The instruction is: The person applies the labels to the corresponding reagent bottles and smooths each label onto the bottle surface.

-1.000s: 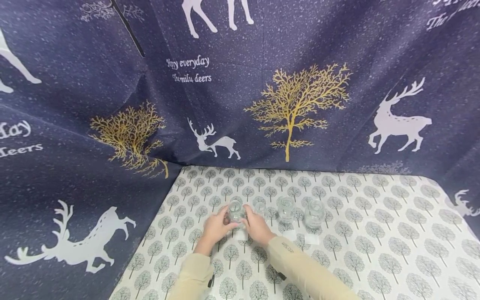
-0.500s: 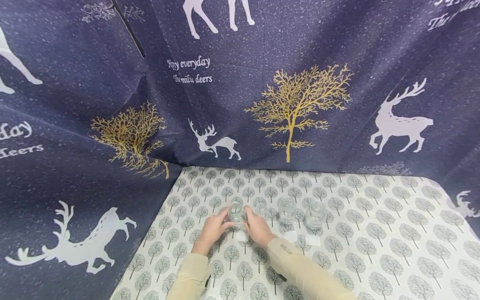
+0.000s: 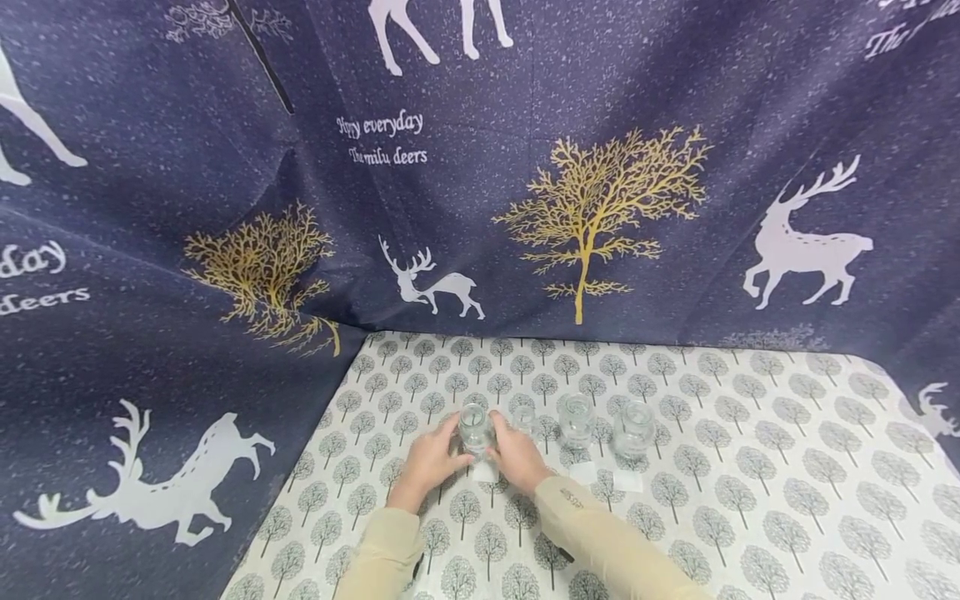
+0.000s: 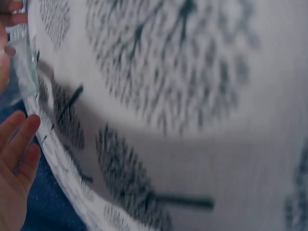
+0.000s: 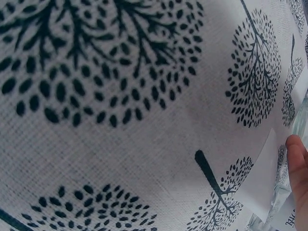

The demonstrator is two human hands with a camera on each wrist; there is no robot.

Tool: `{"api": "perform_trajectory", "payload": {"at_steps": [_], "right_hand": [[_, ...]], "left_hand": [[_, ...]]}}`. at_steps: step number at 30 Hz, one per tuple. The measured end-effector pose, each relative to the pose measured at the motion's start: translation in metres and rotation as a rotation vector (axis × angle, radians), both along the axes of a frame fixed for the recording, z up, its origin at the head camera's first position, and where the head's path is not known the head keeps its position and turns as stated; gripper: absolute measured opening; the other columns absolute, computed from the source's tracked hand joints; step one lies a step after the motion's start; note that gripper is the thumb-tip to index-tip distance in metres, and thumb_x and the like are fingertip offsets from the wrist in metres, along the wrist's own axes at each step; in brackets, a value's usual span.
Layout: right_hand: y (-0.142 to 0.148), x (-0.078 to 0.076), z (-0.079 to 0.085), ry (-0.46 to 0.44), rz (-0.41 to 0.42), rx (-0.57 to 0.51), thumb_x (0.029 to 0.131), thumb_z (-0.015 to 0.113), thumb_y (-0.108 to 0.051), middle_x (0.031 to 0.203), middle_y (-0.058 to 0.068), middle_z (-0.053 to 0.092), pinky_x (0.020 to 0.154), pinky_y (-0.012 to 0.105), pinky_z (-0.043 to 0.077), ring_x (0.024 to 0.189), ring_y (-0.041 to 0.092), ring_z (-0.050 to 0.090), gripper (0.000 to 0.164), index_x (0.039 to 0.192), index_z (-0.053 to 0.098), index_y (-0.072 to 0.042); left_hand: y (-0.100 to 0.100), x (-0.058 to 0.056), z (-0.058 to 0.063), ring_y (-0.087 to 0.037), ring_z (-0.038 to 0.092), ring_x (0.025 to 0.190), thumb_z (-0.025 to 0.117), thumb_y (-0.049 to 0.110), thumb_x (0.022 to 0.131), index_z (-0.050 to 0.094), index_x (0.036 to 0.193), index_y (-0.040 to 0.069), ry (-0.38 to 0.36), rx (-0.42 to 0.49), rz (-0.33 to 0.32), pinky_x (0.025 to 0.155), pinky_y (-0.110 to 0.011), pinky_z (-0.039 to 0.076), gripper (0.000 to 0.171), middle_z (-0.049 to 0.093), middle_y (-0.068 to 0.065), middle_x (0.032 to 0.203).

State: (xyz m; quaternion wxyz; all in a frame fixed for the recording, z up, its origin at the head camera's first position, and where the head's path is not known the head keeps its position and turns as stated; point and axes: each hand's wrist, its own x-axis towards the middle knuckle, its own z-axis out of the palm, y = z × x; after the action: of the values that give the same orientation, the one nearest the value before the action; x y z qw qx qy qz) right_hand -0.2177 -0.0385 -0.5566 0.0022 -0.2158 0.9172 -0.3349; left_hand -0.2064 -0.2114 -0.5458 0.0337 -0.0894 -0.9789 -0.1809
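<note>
A small clear glass jar (image 3: 474, 429) stands upright on the tree-print tablecloth, between the two hands. My left hand (image 3: 433, 457) is at its left side, with the thumb pointing to its front. In the left wrist view this hand's fingers (image 4: 21, 144) are straight and spread, a little apart from the glass. My right hand (image 3: 516, 454) touches the jar's right side, fingers extended with the thumb toward the front. The right wrist view shows one straight digit (image 5: 298, 161) beside the glass. In front of the jar lies a small white paper slip (image 3: 484, 472).
To the right stand two more clear glass jars, a middle jar (image 3: 576, 422) and a far-right jar (image 3: 633, 429), with paper slips (image 3: 627, 481) in front. A smaller clear glass piece (image 3: 524, 419) is just beyond my right hand. A dark blue curtain (image 3: 465, 208) hangs behind the table.
My left thumb has drawn back from the front of the jar, and the left fingers have loosened beside it. The jar keeps its place; the right hand has barely moved.
</note>
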Motion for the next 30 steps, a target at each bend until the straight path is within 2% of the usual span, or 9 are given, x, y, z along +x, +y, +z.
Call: {"api": "perform_trajectory", "payload": {"at_steps": [2, 4, 7, 13, 17, 21, 25, 27, 30], "right_hand": [[0.000, 0.000, 0.000, 0.011, -0.001, 0.005, 0.080, 0.062, -0.021, 0.082, 0.009, 0.064, 0.057, 0.020, 0.048, 0.056, 0.008, 0.053, 0.065, 0.132, 0.027, -0.006], [-0.001, 0.000, 0.000, 0.029, -0.004, 0.014, 0.079, 0.063, -0.022, 0.083, 0.010, 0.064, 0.056, 0.019, 0.048, 0.054, 0.008, 0.053, 0.065, 0.131, 0.027, -0.005], [-0.002, 0.000, 0.000, 0.052, -0.009, 0.021, 0.079, 0.063, -0.022, 0.079, 0.010, 0.064, 0.053, 0.017, 0.045, 0.050, 0.007, 0.050, 0.065, 0.130, 0.028, -0.004], [-0.001, 0.000, -0.002, 0.050, -0.007, 0.008, 0.079, 0.063, -0.014, 0.078, 0.010, 0.064, 0.053, 0.018, 0.046, 0.050, 0.007, 0.051, 0.063, 0.130, 0.028, -0.003], [0.001, -0.001, -0.004, 0.028, -0.001, -0.004, 0.080, 0.062, -0.014, 0.081, 0.009, 0.064, 0.056, 0.020, 0.048, 0.055, 0.008, 0.054, 0.063, 0.131, 0.027, -0.006], [0.003, -0.002, -0.004, 0.014, 0.007, -0.007, 0.081, 0.060, -0.015, 0.081, 0.007, 0.064, 0.057, 0.021, 0.048, 0.057, 0.009, 0.054, 0.060, 0.131, 0.028, -0.008], [0.004, -0.003, -0.004, -0.034, 0.023, -0.026, 0.085, 0.056, -0.019, 0.068, 0.001, 0.059, 0.048, 0.018, 0.044, 0.048, 0.006, 0.048, 0.056, 0.132, 0.027, -0.010], [0.005, -0.003, -0.004, -0.070, 0.039, -0.045, 0.087, 0.054, -0.021, 0.061, -0.001, 0.054, 0.043, 0.018, 0.041, 0.042, 0.006, 0.043, 0.056, 0.133, 0.025, -0.010], [0.006, -0.002, -0.002, -0.099, 0.054, -0.068, 0.088, 0.052, -0.023, 0.055, -0.004, 0.048, 0.038, 0.019, 0.038, 0.039, 0.006, 0.040, 0.056, 0.134, 0.023, -0.009]], "left_hand": [[0.005, 0.000, -0.001, -0.012, 0.052, 0.056, 0.066, 0.055, 0.065, 0.029, 0.136, 0.019, -0.023, 0.044, 0.018, 0.058, -0.030, 0.047, 0.088, 0.063, -0.005, 0.078], [0.008, 0.000, -0.004, -0.008, 0.043, 0.046, 0.064, 0.057, 0.065, 0.029, 0.135, 0.017, -0.016, 0.061, 0.032, 0.049, -0.024, 0.040, 0.089, 0.055, 0.000, 0.061], [0.012, 0.000, -0.006, -0.006, 0.038, 0.041, 0.064, 0.056, 0.065, 0.031, 0.134, 0.015, 0.024, 0.053, 0.049, 0.043, -0.020, 0.034, 0.086, 0.046, 0.006, 0.051], [0.009, -0.001, -0.006, -0.006, 0.040, 0.045, 0.069, 0.039, 0.067, 0.032, 0.132, 0.018, 0.026, 0.022, 0.036, 0.047, -0.020, 0.035, 0.078, 0.047, 0.007, 0.054], [0.003, -0.004, -0.004, -0.005, 0.045, 0.046, 0.067, 0.034, 0.070, 0.033, 0.133, 0.016, 0.053, -0.030, -0.029, 0.049, -0.020, 0.041, 0.074, 0.055, 0.004, 0.057], [-0.004, -0.005, 0.003, -0.004, 0.047, 0.047, 0.063, 0.035, 0.073, 0.036, 0.133, 0.019, 0.073, -0.050, -0.073, 0.060, -0.025, 0.049, 0.067, 0.061, 0.002, 0.061], [-0.007, -0.004, 0.009, -0.008, 0.055, 0.054, 0.060, 0.036, 0.075, 0.038, 0.133, 0.022, 0.030, 0.005, -0.083, 0.070, -0.031, 0.051, 0.064, 0.066, -0.001, 0.068], [-0.008, -0.004, 0.009, -0.011, 0.062, 0.066, 0.060, 0.038, 0.076, 0.036, 0.134, 0.024, -0.017, 0.057, -0.077, 0.076, -0.031, 0.052, 0.064, 0.069, -0.003, 0.079], [-0.006, -0.004, 0.007, -0.017, 0.065, 0.084, 0.060, 0.039, 0.076, 0.036, 0.134, 0.024, -0.069, 0.144, -0.059, 0.081, -0.033, 0.050, 0.065, 0.068, -0.006, 0.093]]}}
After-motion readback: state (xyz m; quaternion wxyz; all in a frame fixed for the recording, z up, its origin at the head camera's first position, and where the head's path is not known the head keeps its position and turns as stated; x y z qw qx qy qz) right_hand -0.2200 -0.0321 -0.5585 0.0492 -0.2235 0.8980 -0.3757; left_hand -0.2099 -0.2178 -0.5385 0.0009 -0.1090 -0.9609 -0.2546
